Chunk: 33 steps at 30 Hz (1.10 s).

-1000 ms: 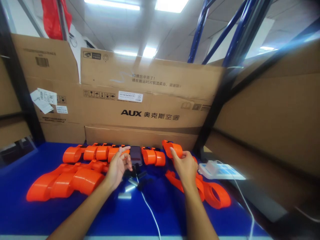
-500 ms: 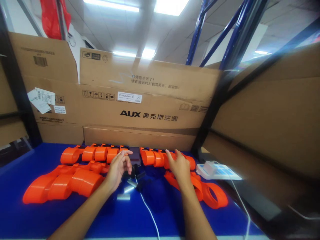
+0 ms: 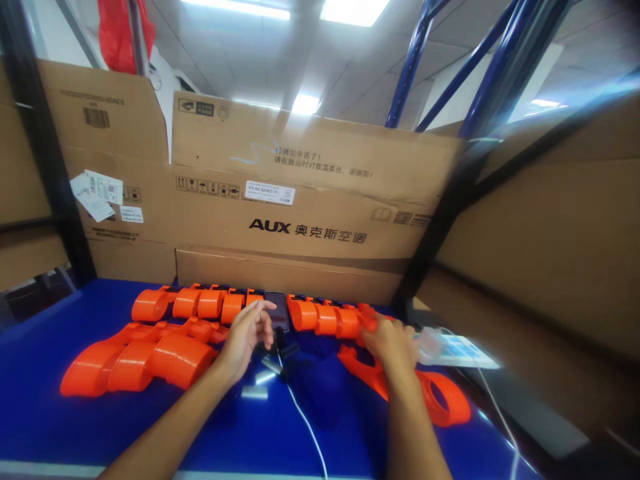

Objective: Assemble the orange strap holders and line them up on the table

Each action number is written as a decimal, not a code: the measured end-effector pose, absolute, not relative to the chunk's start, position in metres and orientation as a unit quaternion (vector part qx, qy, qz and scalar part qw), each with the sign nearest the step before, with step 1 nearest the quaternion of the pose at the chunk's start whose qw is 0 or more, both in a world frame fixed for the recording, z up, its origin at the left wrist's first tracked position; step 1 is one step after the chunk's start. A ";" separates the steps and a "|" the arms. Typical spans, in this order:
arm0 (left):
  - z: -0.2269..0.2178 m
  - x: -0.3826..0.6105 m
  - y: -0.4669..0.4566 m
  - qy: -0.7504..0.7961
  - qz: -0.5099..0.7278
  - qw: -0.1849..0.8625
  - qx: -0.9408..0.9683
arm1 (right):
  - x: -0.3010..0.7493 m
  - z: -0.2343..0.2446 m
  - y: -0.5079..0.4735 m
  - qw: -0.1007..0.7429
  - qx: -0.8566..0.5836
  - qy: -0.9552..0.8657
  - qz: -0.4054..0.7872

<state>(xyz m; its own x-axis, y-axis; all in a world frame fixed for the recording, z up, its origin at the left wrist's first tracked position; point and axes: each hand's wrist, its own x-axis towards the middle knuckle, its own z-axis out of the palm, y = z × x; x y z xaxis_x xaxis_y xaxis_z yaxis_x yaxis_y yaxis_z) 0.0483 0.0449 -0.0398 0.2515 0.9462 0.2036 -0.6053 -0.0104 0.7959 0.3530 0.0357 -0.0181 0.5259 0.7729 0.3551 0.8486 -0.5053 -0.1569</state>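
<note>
Orange parts (image 3: 127,367) sit in two rows toward the table's (image 3: 45,433) left and back edges; rightward, the left hand (image 3: 249,339) hovers half-curled, seemingly holding nothing, before a dark phone (image 3: 280,311) near the back edge; the right hand (image 3: 393,341), the nearer, meets the back row's end piece (image 3: 367,319) at its left, whether pinching I cannot tell; beyond, a looped piece (image 3: 453,401) slants toward the right edge
</note>
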 end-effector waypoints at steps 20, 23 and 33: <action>-0.042 0.050 0.046 0.227 0.579 0.660 0.422 | 0.316 -0.007 0.022 0.653 -0.574 -0.478 -0.127; -0.040 0.050 0.045 0.236 0.585 0.640 0.439 | 0.288 -0.013 0.014 0.666 -0.468 -0.581 -0.012; -0.046 0.056 0.049 0.259 0.604 0.660 0.363 | 0.226 -0.028 -0.004 0.496 -0.356 -0.780 0.140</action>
